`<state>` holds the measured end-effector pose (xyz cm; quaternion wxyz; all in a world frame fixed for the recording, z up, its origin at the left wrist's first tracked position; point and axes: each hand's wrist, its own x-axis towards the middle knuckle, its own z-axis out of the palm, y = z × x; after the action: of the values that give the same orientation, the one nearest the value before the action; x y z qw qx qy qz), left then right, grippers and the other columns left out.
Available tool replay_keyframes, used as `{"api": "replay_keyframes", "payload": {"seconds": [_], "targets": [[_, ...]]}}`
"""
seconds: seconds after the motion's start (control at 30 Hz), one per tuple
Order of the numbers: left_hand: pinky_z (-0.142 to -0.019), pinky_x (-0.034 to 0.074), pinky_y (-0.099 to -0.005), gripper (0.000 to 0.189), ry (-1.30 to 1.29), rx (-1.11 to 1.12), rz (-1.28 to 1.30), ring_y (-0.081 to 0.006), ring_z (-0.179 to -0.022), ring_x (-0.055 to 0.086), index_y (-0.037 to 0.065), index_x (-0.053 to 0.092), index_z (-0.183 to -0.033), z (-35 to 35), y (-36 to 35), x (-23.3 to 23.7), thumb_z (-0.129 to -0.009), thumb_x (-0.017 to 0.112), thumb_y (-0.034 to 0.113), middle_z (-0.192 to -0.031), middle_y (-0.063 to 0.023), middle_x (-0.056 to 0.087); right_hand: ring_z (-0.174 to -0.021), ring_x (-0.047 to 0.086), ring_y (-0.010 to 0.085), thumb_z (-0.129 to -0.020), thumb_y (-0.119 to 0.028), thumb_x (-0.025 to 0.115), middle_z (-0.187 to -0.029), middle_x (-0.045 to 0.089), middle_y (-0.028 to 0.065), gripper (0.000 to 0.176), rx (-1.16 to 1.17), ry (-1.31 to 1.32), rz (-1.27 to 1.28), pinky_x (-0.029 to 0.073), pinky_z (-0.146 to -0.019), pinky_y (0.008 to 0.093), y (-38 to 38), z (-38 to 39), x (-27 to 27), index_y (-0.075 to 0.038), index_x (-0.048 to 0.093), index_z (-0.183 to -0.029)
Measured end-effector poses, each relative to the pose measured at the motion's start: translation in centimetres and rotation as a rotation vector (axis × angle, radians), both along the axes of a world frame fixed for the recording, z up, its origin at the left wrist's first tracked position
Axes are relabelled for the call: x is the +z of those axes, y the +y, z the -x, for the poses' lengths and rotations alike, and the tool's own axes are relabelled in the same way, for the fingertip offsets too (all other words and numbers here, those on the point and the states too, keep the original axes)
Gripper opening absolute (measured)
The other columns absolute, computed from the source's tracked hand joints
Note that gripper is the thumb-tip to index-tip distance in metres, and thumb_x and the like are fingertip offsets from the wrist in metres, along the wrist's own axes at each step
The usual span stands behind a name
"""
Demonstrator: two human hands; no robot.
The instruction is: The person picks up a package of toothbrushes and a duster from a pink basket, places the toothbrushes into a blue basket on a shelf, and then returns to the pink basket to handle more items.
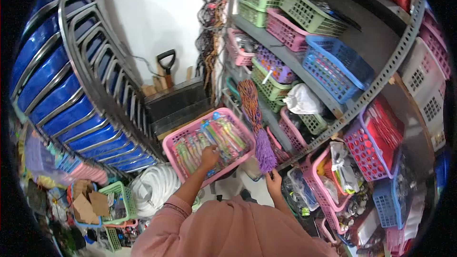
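My left hand (209, 157) is over a pink basket (167, 145), its fingers curled down among slim colourful plastic packets (228, 135) packed side by side. What those fingers hold, if anything, is hidden. To the right, my right hand (273, 181) is closed on the lower end of a long rope bundle (264, 150). The bundle is purple at the bottom and multicoloured orange and dark above. It stretches upward beside the basket's right edge, in front of the shelves.
Stacked blue chairs (52, 90) with metal frames fill the left. A coiled white hose (152, 190) lies below them. Shelves on the right hold several plastic baskets, among them a blue one (333, 69). A black-handled tool (166, 62) leans against the wall beside hanging cords (209, 28).
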<state>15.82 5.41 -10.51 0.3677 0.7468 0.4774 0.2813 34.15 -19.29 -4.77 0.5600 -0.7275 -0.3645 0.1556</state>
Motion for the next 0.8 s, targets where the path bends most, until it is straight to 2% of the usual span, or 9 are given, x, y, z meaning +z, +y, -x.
{"api": "replay_keyframes", "payload": {"seconds": [0.07, 0.17, 0.2, 0.37, 0.57, 0.67, 0.7, 0.77, 0.8], "targets": [[-0.084, 0.045, -0.0412, 0.036, -0.05, -0.028, 0.01, -0.035, -0.093, 0.058, 0.004, 0.064, -0.103, -2.8, 0.4, 0.3, -0.072, 0.054, 0.021, -0.099, -0.021, 0.061, -0.061, 0.039, 0.0089, -0.08, -0.006, 0.059, -0.064, 0.048, 0.0045, 0.016, -0.08, 0.009, -0.022, 0.037, -0.055, 0.0263, -1.8, -0.6, -0.4, 0.002, 0.056, -0.093], [-0.093, 0.037, -0.0456, 0.065, 0.47, 0.464, 0.176, -0.0346, -0.115, 0.044, 0.003, 0.044, -0.125, -5.8, 0.9, 1.2, -0.073, 0.061, 0.038, -0.122, -0.0197, 0.046, -0.06, 0.04, 0.0088, -0.08, -0.006, 0.059, -0.065, 0.049, 0.0045, 0.017, -0.173, -0.069, -0.036, 0.037, -0.054, 0.0261, -4.5, -0.5, -0.1, 0.002, 0.057, -0.094], [-0.095, 0.033, -0.0503, 0.078, 0.455, 0.352, 0.353, -0.0352, -0.123, 0.033, 0.003, 0.037, -0.128, -4.6, 1.7, 2.1, -0.071, 0.062, 0.051, -0.13, -0.0179, 0.035, -0.061, 0.041, 0.0083, -0.08, -0.004, 0.059, -0.067, 0.052, 0.0055, 0.019, -0.186, -0.024, 0.046, 0.038, -0.055, 0.0254, -5.5, -0.6, -0.3, 0.002, 0.058, -0.098], [-0.095, 0.031, -0.0525, 0.075, 0.547, 0.346, 0.401, -0.0345, -0.123, 0.032, 0.003, 0.047, -0.119, -4.2, 2.5, -1.1, -0.069, 0.063, 0.056, -0.13, -0.0169, 0.035, -0.06, 0.041, 0.0072, -0.079, -0.004, 0.059, -0.067, 0.049, 0.0023, 0.019, -0.241, -0.039, 0.04, 0.037, -0.053, 0.0243, -7.9, -0.1, -0.2, 0.002, 0.058, -0.097], [-0.088, 0.038, -0.0505, 0.054, 0.25, 0.178, 0.389, -0.0309, -0.108, 0.045, 0.002, 0.057, -0.099, -2.5, 3.1, -3.9, -0.072, 0.066, 0.048, -0.112, -0.0177, 0.049, -0.061, 0.037, 0.0078, -0.078, -0.007, 0.061, -0.063, 0.044, -0.0001, 0.011, -0.239, -0.018, 0.023, 0.032, -0.052, 0.0249, -5.9, 0.9, 1.7, 0.003, 0.055, -0.081], [-0.054, 0.047, -0.0333, 0.03, -0.288, 0.218, 0.226, -0.0197, -0.061, 0.053, 0.004, 0.049, -0.088, -1.9, 2.6, -3.9, -0.076, 0.069, 0.023, -0.068, -0.0041, 0.052, -0.059, 0.038, 0.0071, -0.078, -0.007, 0.061, -0.063, 0.047, 0.0012, 0.014, -0.174, -0.006, 0.06, 0.033, -0.051, 0.0244, -4.6, 0.0, 0.2, 0.002, 0.058, -0.088], [-0.054, 0.047, -0.0333, 0.03, -0.288, 0.231, 0.221, -0.0197, -0.061, 0.053, 0.004, 0.049, -0.088, -1.2, 2.9, -4.4, -0.076, 0.069, 0.023, -0.068, -0.0041, 0.052, -0.058, 0.039, 0.0069, -0.077, -0.006, 0.06, -0.062, 0.046, 0.0009, 0.013, -0.15, -0.012, 0.056, 0.034, -0.05, 0.0243, -4.1, -0.1, -0.1, 0.002, 0.058, -0.087], [-0.074, 0.051, -0.0367, 0.038, -0.525, 0.143, 0.81, -0.0237, -0.078, 0.059, 0.003, 0.049, -0.096, 0.5, 2.5, -2.2, -0.076, 0.071, 0.026, -0.088, -0.0112, 0.057, -0.059, 0.039, 0.007, -0.077, -0.007, 0.061, -0.064, 0.049, 0.0018, 0.013, -0.121, -0.043, 0.052, 0.035, -0.051, 0.0243, -2.9, 0.0, 0.2, 0.002, 0.058, -0.086], [-0.077, 0.053, -0.0404, 0.042, -0.576, 0.205, 0.827, -0.0258, -0.08, 0.06, 0.006, 0.047, -0.105, 1.1, 1.7, -0.9, -0.076, 0.071, 0.024, -0.095, -0.0113, 0.056, -0.06, 0.04, 0.0068, -0.076, -0.008, 0.061, -0.065, 0.051, 0.0025, 0.014, -0.09, 0.012, 0.028, 0.035, -0.052, 0.0241, -2.2, 0.0, 0.1, 0.002, 0.058, -0.086]]}}
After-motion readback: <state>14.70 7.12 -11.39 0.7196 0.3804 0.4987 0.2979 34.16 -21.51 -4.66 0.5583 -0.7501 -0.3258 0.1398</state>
